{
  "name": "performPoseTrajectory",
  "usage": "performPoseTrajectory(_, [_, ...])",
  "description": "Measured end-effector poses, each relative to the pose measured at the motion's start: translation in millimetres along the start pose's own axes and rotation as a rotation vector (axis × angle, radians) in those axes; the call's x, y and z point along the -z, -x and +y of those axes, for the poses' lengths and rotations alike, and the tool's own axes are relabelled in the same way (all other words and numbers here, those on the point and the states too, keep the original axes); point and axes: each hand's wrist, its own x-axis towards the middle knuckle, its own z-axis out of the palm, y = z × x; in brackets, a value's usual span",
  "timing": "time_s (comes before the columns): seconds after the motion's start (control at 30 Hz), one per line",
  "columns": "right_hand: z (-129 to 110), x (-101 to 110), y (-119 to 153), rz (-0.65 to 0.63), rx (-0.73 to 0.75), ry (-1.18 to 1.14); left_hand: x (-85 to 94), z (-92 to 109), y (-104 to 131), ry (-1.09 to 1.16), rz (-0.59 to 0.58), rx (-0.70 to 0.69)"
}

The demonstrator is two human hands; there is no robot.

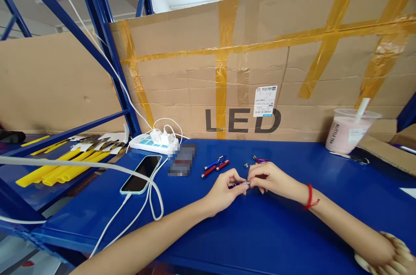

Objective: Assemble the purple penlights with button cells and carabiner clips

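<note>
My left hand (229, 189) is closed in a pinch around a small dark blue metal tube (234, 186) with a silver end. At that silver end, the fingertips of my right hand (264, 176) are pinched together; what they grip is too small to make out. Beyond my left hand lie a blue pen-like metal tube (214, 162) with a clip and two red ones, a nearer red tube (208, 171) and a second red tube (222, 165). A tiny silver part (246, 165) and a purple tube (261, 160) with a metal clasp lie just behind my right hand.
A charging phone (141, 175) with looping white cables and a power strip (152, 142) occupy the left side. A blurred dark packet (182, 160) lies beside them. At the back right stand a pink drink cup (349, 132) and scissors (352, 158). Taped cardboard (182, 93) walls the back.
</note>
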Motion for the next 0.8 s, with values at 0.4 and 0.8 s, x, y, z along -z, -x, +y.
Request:
performPoseTrajectory(0.4, [-9,-10,2,-0.006,0.047,0.170,-2.2,0,2,-0.188,0.083,-0.078])
performPoseTrajectory(0.8, [-18,-16,5,-0.013,-0.085,0.409,-6.0,-4,1,-0.290,0.128,-0.038])
